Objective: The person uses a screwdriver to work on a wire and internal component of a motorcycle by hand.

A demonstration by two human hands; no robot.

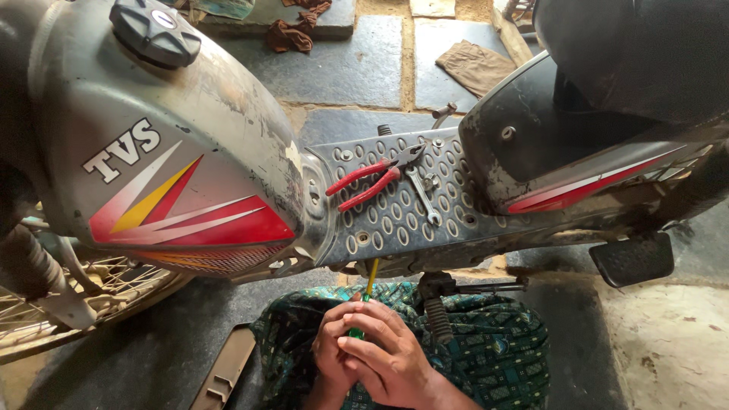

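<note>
Two hands close together around one screwdriver at the bottom of the frame, just below a grey moped's perforated footboard. The right hand wraps over the green part of the handle from the outer side, its fingers curled shut on it; the left hand presses in beside it and is also closed on the handle, though most of its grip is hidden behind the right.

The screwdriver's long axis runs nearly upright, leaning slightly right toward the top. Its yellow shank rises out of the fists and disappears under the footboard's lower edge, so the tip lies straight up and away from both hands; whether it sits in a screw cannot be told. Both hands are equally near the tool, the right one uppermost on it.

On the footboard, well above the hands, rest red-handled pliers and a spanner, the two touching or nearly so near the pliers' jaws. The grey tank with its black cap fills the left, the raised seat the right. A black footpeg hangs just beside the right hand, over the person's green patterned cloth. Rags lie on the stone floor beyond.
</note>
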